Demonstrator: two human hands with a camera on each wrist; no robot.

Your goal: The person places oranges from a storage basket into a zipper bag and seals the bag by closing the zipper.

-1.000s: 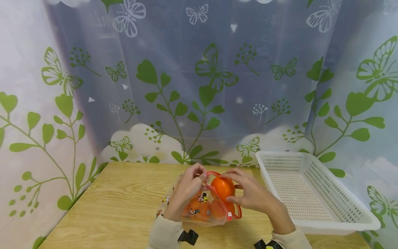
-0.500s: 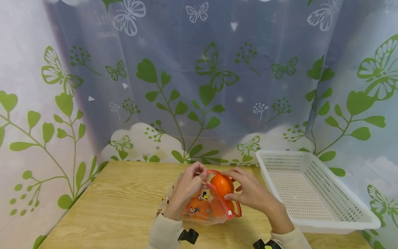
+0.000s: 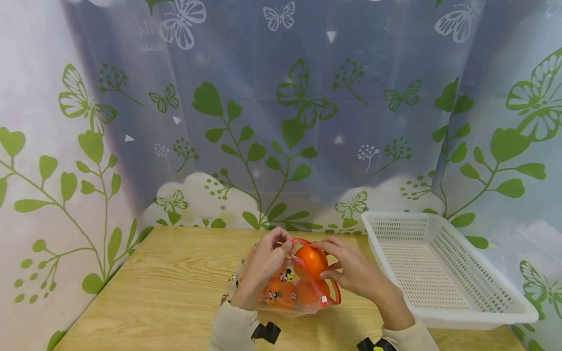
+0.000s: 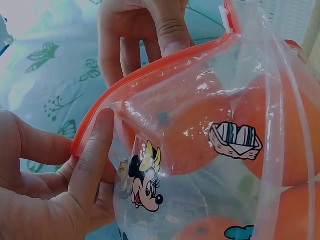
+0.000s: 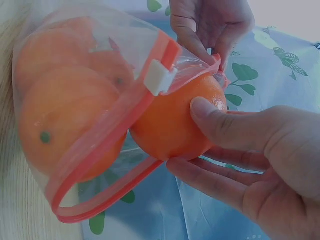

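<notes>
A clear zip bag (image 3: 287,304) with cartoon prints and a red zip edge (image 4: 145,71) lies on the table, its mouth facing right. Several oranges (image 5: 70,107) show through its plastic. My left hand (image 3: 265,258) pinches the red edge at the far side of the mouth, between thumb and finger. At the opening, my right hand (image 3: 357,268) holds one more orange (image 5: 167,125), thumb on one side and fingers on the other. This orange is partly inside the mouth. A white zip slider (image 5: 160,77) sits on the red edge near it.
To the right stands a white perforated plastic basket (image 3: 487,319) with nothing in it. Wood-grain tabletop (image 3: 162,287) extends to the left of the bag. A butterfly-printed curtain (image 3: 246,146) hangs behind and at both sides.
The orange in my right hand has moved a little left, deeper into the bag's mouth, and the right fingers have followed. My left hand has kept its pinch on the edge.
</notes>
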